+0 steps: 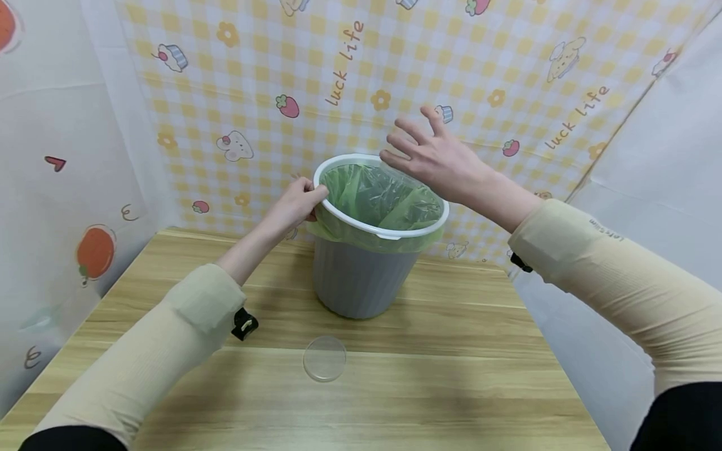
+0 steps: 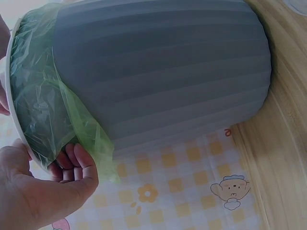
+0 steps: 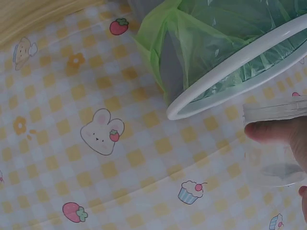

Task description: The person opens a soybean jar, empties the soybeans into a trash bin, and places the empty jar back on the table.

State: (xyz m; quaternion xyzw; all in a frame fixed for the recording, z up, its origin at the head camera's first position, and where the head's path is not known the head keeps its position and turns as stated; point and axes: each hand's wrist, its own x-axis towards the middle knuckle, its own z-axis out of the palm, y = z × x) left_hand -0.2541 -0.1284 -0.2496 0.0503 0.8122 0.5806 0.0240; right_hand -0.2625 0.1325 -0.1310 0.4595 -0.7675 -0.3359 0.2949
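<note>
A grey trash can [image 1: 361,275] with a white rim [image 1: 389,234] and a green plastic bag [image 1: 361,188] inside stands upright on the table. My left hand [image 1: 299,200] grips the rim at the left side, fingers curled round it, as the left wrist view also shows [image 2: 43,187]. Above the rim's right back side is my right hand [image 1: 437,156], its fingers spread. In the right wrist view its thumb lies against a clear plastic jar [image 3: 273,167], held beside the rim. From the head, most of that jar is hidden or too transparent to make out.
A clear round lid [image 1: 324,359] lies on the wooden table [image 1: 451,401] in front of the can. A yellow checked cloth [image 1: 254,100] hangs close behind the can, with white cloth [image 1: 51,200] at the left side.
</note>
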